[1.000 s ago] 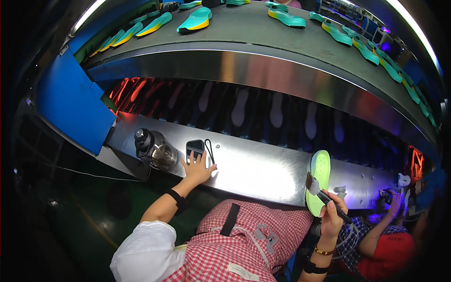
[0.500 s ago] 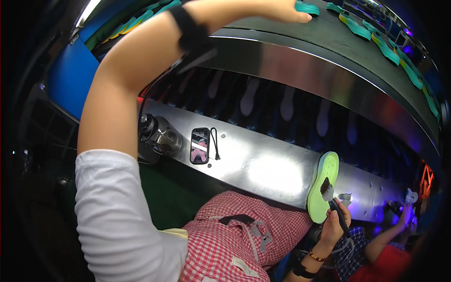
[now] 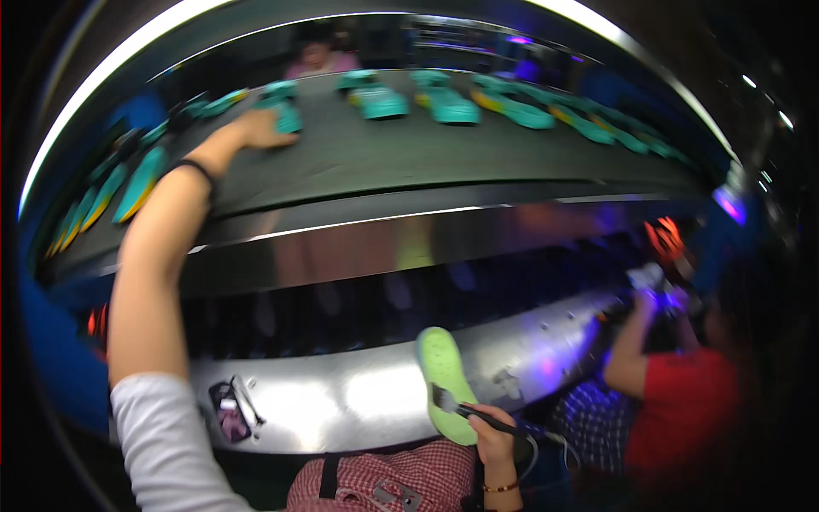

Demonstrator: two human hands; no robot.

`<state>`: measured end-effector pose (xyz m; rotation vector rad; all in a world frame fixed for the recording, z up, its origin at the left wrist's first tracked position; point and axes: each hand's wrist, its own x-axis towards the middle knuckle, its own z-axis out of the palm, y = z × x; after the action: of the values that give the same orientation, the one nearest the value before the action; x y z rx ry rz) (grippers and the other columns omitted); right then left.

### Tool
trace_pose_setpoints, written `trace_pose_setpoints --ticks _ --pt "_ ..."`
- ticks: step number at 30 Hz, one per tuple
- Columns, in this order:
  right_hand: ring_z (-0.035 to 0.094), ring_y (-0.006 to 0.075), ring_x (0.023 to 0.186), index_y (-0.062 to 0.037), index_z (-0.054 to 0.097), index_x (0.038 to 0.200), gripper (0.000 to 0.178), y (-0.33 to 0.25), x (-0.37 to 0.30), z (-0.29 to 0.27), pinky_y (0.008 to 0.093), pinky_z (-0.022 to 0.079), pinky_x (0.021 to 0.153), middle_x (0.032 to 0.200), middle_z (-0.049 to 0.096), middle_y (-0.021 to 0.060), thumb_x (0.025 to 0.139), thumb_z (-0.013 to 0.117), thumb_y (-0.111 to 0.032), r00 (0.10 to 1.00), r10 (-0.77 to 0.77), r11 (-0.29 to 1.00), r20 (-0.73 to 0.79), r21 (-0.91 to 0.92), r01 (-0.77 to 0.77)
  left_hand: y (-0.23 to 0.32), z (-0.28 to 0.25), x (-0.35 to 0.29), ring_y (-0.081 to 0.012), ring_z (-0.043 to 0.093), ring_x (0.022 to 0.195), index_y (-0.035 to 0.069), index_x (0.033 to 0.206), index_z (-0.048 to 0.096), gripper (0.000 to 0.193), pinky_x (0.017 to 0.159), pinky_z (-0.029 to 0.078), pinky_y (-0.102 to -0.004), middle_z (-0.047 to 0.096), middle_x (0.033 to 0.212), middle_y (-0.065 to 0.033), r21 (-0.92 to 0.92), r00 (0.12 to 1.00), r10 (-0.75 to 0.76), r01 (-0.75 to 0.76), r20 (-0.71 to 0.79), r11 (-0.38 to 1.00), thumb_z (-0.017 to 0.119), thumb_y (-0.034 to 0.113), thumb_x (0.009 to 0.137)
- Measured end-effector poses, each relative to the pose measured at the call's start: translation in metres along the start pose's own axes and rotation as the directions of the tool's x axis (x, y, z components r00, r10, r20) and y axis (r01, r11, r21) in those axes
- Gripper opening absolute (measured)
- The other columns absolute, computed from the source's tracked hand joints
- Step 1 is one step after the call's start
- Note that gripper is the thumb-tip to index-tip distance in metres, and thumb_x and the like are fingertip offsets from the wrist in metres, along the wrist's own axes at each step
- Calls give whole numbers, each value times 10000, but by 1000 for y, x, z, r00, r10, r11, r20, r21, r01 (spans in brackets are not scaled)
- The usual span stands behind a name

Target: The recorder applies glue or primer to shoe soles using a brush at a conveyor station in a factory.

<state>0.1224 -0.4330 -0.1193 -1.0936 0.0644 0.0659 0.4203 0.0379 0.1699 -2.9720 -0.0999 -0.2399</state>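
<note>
My left arm stretches up over the dark belt. At its end, my left hand (image 3: 261, 130) is closed around a teal shoe sole (image 3: 287, 113), thumb at the near side; blur softens the fingers. Low in the view, my right hand (image 3: 495, 437) grips the black handle of a flat brush (image 3: 483, 417). The bristles, dark-stained in the earlier frame, lie over the middle of a yellow-green shoe sole (image 3: 445, 362). This sole is on the steel ledge, its lower end close to my right fingers. Whether those fingers also touch it, I cannot tell.
More teal soles with yellow edges line the belt (image 3: 367, 166), such as one sole (image 3: 445, 101) further right. A phone (image 3: 230, 414) with a strap lies on the steel ledge (image 3: 307, 401). At right, a co-worker in a red top (image 3: 682, 397) handles something pale under violet light.
The view has swung up and rightward, bringing more of the belt and the co-worker into sight. My left hand stays at a teal sole; my right still holds the brush over the yellow-green sole.
</note>
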Motion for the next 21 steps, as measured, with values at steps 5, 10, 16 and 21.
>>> trace_pose_setpoints --ticks 5,10,16,21 --pt "625 184 924 52 639 1015 242 -10 1 3 284 483 861 1006 664 137 778 658 5 997 34 993 66 -115 -26 8 -2 -61 -376 594 830 -15 822 628 207 721 463 -449 613 844 -230 102 933 257 -238 -252 966 606 189 797" --pt "614 158 937 22 630 1042 245 -10 0 18 264 471 860 1022 659 116 807 660 -40 985 -47 999 167 16 45 9 4 -176 -250 433 786 -9 837 444 157 779 377 -312 433 838 -118 -258 755 271 -501 -597 826 549 101 879" --pt "609 151 939 17 619 1055 254 -16 -12 43 249 466 859 1043 650 114 813 657 -50 980 57 995 190 -91 -41 33 49 -292 -206 480 1167 -16 1372 336 531 991 372 -316 457 1306 -139 -799 778 -604 -469 -173 -376 436 245 920" --pt "606 126 896 21 650 1001 203 -39 -26 58 238 477 809 981 661 91 804 629 -23 968 -41 995 247 -80 63 56 98 -347 -203 581 995 25 1286 427 485 870 477 -351 573 1149 -85 -810 1000 -14 -30 -28 -586 553 202 854"
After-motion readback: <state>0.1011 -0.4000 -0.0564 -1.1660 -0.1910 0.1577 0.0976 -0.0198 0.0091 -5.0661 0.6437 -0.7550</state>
